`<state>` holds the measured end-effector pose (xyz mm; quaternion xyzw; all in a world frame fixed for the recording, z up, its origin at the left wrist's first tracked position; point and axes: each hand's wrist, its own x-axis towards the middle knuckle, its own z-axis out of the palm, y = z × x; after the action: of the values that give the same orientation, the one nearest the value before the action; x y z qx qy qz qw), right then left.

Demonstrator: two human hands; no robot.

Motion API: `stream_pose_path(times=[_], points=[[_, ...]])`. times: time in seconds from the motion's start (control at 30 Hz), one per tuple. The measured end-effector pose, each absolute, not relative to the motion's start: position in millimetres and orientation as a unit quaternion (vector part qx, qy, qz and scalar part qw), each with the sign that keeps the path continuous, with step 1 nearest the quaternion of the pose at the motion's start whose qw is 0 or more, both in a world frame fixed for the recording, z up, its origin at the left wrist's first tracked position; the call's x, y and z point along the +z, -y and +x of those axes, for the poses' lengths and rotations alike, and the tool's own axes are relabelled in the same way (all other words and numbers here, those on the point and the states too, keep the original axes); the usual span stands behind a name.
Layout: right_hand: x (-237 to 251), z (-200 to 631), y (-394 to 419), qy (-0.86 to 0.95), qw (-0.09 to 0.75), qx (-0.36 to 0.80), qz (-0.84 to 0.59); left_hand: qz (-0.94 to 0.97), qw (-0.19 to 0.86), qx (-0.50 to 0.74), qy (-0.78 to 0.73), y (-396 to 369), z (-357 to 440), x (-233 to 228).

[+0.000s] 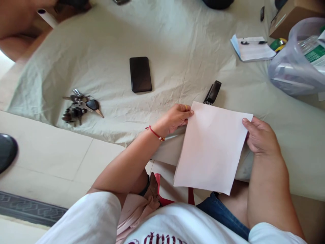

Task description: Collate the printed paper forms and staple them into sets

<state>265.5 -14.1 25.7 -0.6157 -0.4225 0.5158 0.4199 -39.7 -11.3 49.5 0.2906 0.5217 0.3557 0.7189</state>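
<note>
Head view: left hand (177, 117) & right hand (259, 135) each pinch a far corner of the paper sheet (212, 147), squaring it near the stapler (212, 92); next needs edges aligned.

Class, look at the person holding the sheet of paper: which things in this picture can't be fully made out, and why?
Head view:
- Black stapler: near end hidden behind the white paper sheet held by the left hand and right hand.
- Cardboard box: cut off by the top edge.
- Clear plastic bag: contents blurred, cut by the right edge.
- Bunch of keys: too small to count.
</note>
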Motion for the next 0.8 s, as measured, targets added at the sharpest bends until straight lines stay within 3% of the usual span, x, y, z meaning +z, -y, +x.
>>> stream_pose_path(times=[0.43,0.8], points=[[22.7,270.3,6.3,0.463,0.311,0.504,-0.66,0.251,0.693,0.371,-0.564,11.9,-31.9,47.4],[22.3,278.4,1.4,0.444,0.31,0.529,-0.653,0.271,0.685,0.369,-0.567,15.8,-35.2,39.9]])
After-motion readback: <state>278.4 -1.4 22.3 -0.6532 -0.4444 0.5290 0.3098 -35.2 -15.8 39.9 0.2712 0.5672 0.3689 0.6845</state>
